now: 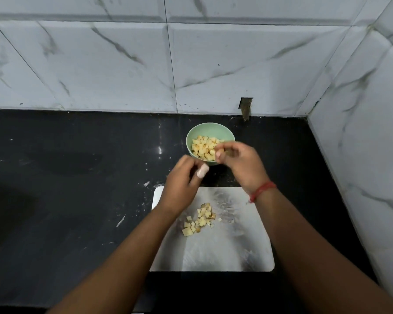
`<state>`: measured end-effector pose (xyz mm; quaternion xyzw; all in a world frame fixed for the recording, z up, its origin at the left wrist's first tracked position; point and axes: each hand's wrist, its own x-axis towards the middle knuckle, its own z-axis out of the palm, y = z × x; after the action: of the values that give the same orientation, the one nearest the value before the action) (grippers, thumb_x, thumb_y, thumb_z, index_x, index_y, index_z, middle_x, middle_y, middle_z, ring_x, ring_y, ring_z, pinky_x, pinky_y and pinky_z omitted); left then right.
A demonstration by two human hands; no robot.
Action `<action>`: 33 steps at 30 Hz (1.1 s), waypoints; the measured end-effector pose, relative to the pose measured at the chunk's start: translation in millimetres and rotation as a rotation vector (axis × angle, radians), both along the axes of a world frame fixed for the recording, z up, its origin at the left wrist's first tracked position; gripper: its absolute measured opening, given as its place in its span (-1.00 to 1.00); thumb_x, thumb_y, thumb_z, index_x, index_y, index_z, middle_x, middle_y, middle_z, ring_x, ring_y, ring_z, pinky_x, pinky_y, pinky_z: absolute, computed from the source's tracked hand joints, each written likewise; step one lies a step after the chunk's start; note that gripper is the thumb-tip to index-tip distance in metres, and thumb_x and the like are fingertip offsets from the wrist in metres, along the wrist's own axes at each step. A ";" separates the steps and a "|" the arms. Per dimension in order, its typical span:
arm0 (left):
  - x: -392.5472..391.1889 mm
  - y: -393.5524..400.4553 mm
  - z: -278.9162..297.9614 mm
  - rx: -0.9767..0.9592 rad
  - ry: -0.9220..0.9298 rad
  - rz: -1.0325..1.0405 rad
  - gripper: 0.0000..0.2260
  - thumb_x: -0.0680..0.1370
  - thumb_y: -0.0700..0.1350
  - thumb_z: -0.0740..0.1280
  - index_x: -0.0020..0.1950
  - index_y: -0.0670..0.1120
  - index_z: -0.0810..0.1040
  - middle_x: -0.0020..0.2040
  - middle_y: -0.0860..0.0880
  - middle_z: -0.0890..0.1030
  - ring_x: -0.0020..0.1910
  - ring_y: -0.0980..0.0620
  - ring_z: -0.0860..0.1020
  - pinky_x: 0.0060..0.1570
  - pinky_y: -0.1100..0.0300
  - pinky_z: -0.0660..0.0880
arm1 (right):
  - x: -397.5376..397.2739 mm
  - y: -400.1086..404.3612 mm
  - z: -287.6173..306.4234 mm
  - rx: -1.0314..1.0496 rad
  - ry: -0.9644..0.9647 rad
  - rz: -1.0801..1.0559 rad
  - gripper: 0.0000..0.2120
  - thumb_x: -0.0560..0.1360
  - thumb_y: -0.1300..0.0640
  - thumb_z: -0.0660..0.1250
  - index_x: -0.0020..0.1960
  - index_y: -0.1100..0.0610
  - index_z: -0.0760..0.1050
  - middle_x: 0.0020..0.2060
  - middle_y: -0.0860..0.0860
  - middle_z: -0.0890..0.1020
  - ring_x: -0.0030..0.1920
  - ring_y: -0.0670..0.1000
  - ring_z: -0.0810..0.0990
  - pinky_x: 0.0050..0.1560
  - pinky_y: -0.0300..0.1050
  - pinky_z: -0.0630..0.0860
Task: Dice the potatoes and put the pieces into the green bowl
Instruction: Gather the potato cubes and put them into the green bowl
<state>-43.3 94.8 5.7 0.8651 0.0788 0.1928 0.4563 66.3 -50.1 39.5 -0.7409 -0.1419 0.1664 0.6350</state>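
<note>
The right hand [238,162], fingers curled, appears to release potato dice over the green bowl [210,132] near the counter's back edge, the left hand [182,180] hangs loosely curled, and remaining dice [199,219] await transfer mid-board.

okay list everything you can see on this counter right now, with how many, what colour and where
green bowl: one, pale green, on the counter beyond the board.
potato pieces in bowl: many, yellow, piled inside the bowl.
potato pieces on board: a small pile, yellow, some with brown skin, left of the board's middle.
cutting board: one, white, near edge of the counter.
counter: one, black, with white scraps left of the board.
wall tiles: white with grey veins, behind and to the right.
left hand: near the bowl's rim, fingers curled, contents blurred.
right hand: over the bowl, red thread at the wrist, grip unclear.
</note>
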 end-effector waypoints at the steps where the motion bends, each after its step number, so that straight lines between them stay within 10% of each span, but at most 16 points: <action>1: 13.4 2.2 6.5 -0.024 -0.017 0.025 -0.92 0.66 -0.04 0.30 0.03 -0.02 0.55 -0.04 0.10 0.53 -0.06 0.16 0.52 -0.13 0.28 0.43 | 14.0 8.3 3.4 -0.048 -0.078 -0.017 -0.83 0.48 0.25 0.43 0.03 0.05 0.64 -0.03 0.01 0.70 0.02 -0.02 0.66 0.16 0.01 0.58; 6: 52.4 19.3 10.1 -0.091 0.035 0.087 -0.87 0.67 -0.06 0.28 0.14 -0.05 0.57 0.06 0.06 0.57 0.03 0.20 0.55 -0.04 0.31 0.46 | 56.2 28.5 2.0 -0.712 -0.511 0.307 -0.70 0.52 0.27 0.33 0.21 0.05 0.60 0.19 0.01 0.60 0.21 0.02 0.54 0.29 -0.15 0.41; 15: 4.0 24.0 -33.9 -0.271 0.147 0.184 -0.87 0.69 0.00 0.23 0.13 0.08 0.57 0.01 0.12 0.63 0.04 0.09 0.60 0.04 -0.04 0.58 | 38.5 18.2 -23.9 -0.345 -0.513 0.072 -0.66 0.51 0.47 0.19 0.07 0.17 0.62 0.05 0.00 0.60 0.00 -0.12 0.61 0.09 -0.28 0.56; 23: -7.9 16.6 -24.1 -0.427 0.175 0.244 -0.82 0.72 -0.01 0.16 0.13 0.08 0.56 -0.20 0.09 0.56 -0.20 0.13 0.52 -0.12 0.09 0.51 | 36.9 22.2 -19.8 -0.627 -0.724 0.080 -0.81 0.55 0.26 0.29 0.12 0.13 0.60 0.07 0.01 0.60 0.14 0.02 0.50 0.15 -0.07 0.50; 28: -20.2 18.5 -30.1 -0.552 0.207 0.318 -0.77 0.72 0.08 0.13 0.13 0.10 0.56 -0.26 0.10 0.48 -0.29 0.10 0.42 -0.26 0.07 0.41 | -7.3 20.9 -25.8 -0.429 -0.657 0.170 -0.80 0.57 0.31 0.23 0.07 0.15 0.60 0.01 -0.01 0.57 0.01 -0.04 0.53 0.04 -0.19 0.51; 33: -28.8 10.7 -31.6 -0.738 0.209 0.345 -0.62 0.71 0.20 0.06 0.19 -0.03 0.53 -0.23 -0.04 0.44 -0.28 -0.02 0.43 -0.22 0.01 0.42 | -61.8 34.7 -59.2 -0.354 -0.125 0.380 -0.81 0.55 0.24 0.32 0.14 0.07 0.56 0.04 -0.06 0.63 0.07 -0.16 0.58 0.16 -0.22 0.53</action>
<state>-72.1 105.6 -25.9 0.6327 0.3321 0.1364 0.6862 4.6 -15.4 -19.7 -0.8093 -0.2863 0.2589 0.4428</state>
